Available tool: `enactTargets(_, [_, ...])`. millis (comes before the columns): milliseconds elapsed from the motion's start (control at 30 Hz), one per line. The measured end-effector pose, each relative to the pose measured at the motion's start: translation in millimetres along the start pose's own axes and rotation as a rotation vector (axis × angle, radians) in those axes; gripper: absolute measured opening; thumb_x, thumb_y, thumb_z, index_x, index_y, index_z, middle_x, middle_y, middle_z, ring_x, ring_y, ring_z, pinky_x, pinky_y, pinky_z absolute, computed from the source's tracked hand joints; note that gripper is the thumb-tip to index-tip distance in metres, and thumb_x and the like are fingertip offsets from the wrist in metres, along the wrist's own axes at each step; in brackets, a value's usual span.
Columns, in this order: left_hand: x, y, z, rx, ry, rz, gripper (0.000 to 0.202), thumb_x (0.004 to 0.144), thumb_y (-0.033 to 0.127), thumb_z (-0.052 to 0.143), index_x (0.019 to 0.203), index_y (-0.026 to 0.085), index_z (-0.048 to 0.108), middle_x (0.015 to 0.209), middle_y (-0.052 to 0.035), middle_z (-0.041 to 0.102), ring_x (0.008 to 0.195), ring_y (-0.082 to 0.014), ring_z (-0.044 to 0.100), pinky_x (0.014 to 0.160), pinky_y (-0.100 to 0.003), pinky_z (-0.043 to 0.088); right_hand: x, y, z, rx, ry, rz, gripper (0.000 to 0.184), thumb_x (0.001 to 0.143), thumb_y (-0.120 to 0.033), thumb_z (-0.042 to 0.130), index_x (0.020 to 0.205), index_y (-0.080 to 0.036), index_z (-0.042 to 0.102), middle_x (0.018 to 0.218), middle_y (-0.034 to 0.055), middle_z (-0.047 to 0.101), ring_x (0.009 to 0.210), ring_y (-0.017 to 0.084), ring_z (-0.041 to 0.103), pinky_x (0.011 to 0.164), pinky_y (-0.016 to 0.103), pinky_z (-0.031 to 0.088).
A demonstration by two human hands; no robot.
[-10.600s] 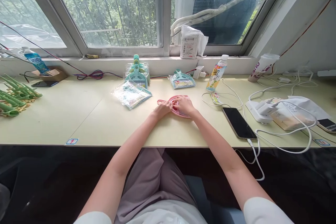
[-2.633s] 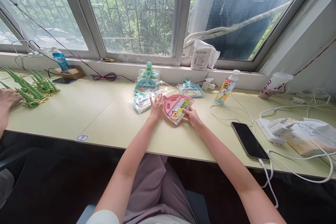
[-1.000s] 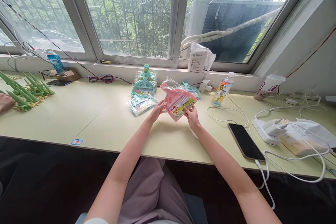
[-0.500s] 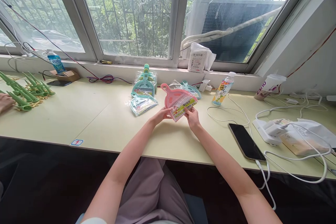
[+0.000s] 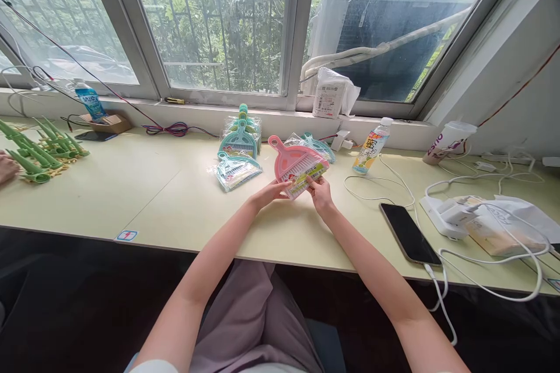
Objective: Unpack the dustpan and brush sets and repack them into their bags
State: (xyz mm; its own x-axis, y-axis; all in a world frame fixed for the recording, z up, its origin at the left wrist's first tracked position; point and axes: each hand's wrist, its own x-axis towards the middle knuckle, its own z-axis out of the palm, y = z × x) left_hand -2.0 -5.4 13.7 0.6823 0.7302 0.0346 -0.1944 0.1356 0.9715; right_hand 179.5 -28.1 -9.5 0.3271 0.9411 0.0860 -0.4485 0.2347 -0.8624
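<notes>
A pink dustpan set (image 5: 294, 158), with a white-bristled brush and a yellow-green label, is held tilted above the table between both hands. My left hand (image 5: 272, 191) grips its lower left edge, and my right hand (image 5: 320, 191) pinches the lower right edge by the label. Just left of it lies a teal dustpan set (image 5: 238, 172) in clear wrapping. Behind that one, several more teal and green dustpan sets (image 5: 239, 137) stand in a row. Another teal set (image 5: 315, 144) in clear plastic lies partly hidden behind the pink one.
A drink bottle (image 5: 373, 145), a phone (image 5: 410, 233) on a white cable, a power strip (image 5: 444, 218) and a cup (image 5: 450, 143) occupy the right side. At far left, another person's hand (image 5: 7, 168) is beside green plastic parts (image 5: 44, 148). The table's front edge (image 5: 175, 248) is close to me.
The view has shifted slightly. Both hands keep their hold on the pink dustpan set, which has tilted a little; otherwise nothing has visibly moved.
</notes>
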Motion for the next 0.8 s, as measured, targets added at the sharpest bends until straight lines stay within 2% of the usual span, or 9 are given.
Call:
enactTargets(133, [2, 6, 1.5, -0.141, 0.044, 0.16, 0.062, 0.079, 0.041, 0.068, 0.136, 0.025, 0.049, 0.134, -0.0116, 0.056, 0.121, -0.0304, 0.054, 0.093, -0.038, 0.048, 0, 1, 1, 0.0, -0.018, 0.008, 0.043, 0.055, -0.034, 0.086, 0.087, -0.02, 0.062, 0.093, 0.0033, 0.071, 0.095, 0.021, 0.066, 0.087, 0.036, 0.057])
enactTargets(200, [1, 7, 1.9, -0.145, 0.044, 0.169, 0.066, 0.079, 0.038, 0.069, 0.139, 0.028, 0.045, 0.136, -0.0102, 0.054, 0.122, -0.0295, 0.054, 0.092, -0.037, 0.048, -1, 1, 1, 0.004, -0.028, 0.015, 0.043, 0.054, -0.034, 0.086, 0.087, -0.02, 0.062, 0.095, 0.0034, 0.071, 0.095, 0.021, 0.066, 0.087, 0.036, 0.057])
enactTargets(267, [-1, 6, 2.2, -0.112, 0.018, 0.096, 0.066, 0.077, 0.035, 0.072, 0.138, 0.028, 0.046, 0.134, -0.0112, 0.056, 0.117, -0.0286, 0.057, 0.09, -0.037, 0.049, -1, 0, 1, 0.001, -0.037, 0.015, 0.043, 0.054, -0.034, 0.086, 0.088, -0.02, 0.063, 0.096, 0.0035, 0.071, 0.095, 0.021, 0.066, 0.087, 0.036, 0.057])
enactTargets(367, [-5, 2, 3.1, -0.063, -0.095, -0.056, 0.059, 0.077, 0.036, 0.073, 0.13, 0.021, 0.054, 0.128, -0.0147, 0.06, 0.108, -0.0282, 0.063, 0.09, -0.038, 0.048, -2, -3, 0, -0.019, -0.045, -0.009, 0.042, 0.056, -0.036, 0.085, 0.089, -0.02, 0.064, 0.097, 0.0039, 0.071, 0.096, 0.021, 0.066, 0.086, 0.036, 0.057])
enactTargets(467, [-5, -2, 3.8, -0.064, -0.182, -0.107, 0.053, 0.078, 0.037, 0.072, 0.126, 0.02, 0.057, 0.129, -0.0149, 0.059, 0.109, -0.029, 0.063, 0.093, -0.039, 0.046, -3, -6, 1, -0.015, -0.039, -0.03, 0.043, 0.057, -0.037, 0.084, 0.09, -0.02, 0.063, 0.098, 0.0042, 0.071, 0.097, 0.021, 0.066, 0.087, 0.036, 0.056])
enactTargets(533, [-3, -4, 3.7, -0.067, -0.162, -0.085, 0.051, 0.078, 0.036, 0.072, 0.125, 0.022, 0.058, 0.13, -0.0136, 0.058, 0.115, -0.0289, 0.06, 0.093, -0.039, 0.047, -3, -6, 3, 0.001, -0.034, -0.033, 0.043, 0.056, -0.037, 0.085, 0.09, -0.02, 0.063, 0.099, 0.0041, 0.071, 0.098, 0.021, 0.065, 0.088, 0.035, 0.056])
enactTargets(633, [1, -5, 3.2, -0.084, -0.057, 0.014, 0.051, 0.077, 0.035, 0.072, 0.125, 0.024, 0.057, 0.131, -0.0115, 0.058, 0.119, -0.0272, 0.056, 0.091, -0.035, 0.047, -2, -4, 3, 0.02, -0.03, -0.03, 0.044, 0.055, -0.035, 0.085, 0.09, -0.021, 0.063, 0.1, 0.0037, 0.071, 0.099, 0.021, 0.065, 0.088, 0.036, 0.056])
enactTargets(700, [3, -5, 3.0, -0.096, -0.001, 0.076, 0.054, 0.076, 0.034, 0.073, 0.126, 0.024, 0.057, 0.129, -0.0112, 0.059, 0.117, -0.0272, 0.056, 0.09, -0.034, 0.047, -1, -3, 2, 0.024, -0.033, -0.02, 0.044, 0.055, -0.034, 0.085, 0.091, -0.021, 0.063, 0.101, 0.0038, 0.071, 0.099, 0.021, 0.066, 0.089, 0.036, 0.056])
enactTargets(800, [2, -5, 2.6, -0.078, 0.009, 0.087, 0.057, 0.073, 0.032, 0.075, 0.127, 0.024, 0.056, 0.126, -0.0112, 0.061, 0.113, -0.0275, 0.058, 0.088, -0.035, 0.048, 1, -2, 0, 0.03, -0.034, 0.001, 0.042, 0.055, -0.032, 0.084, 0.09, -0.021, 0.063, 0.101, 0.0041, 0.071, 0.098, 0.022, 0.066, 0.088, 0.037, 0.056])
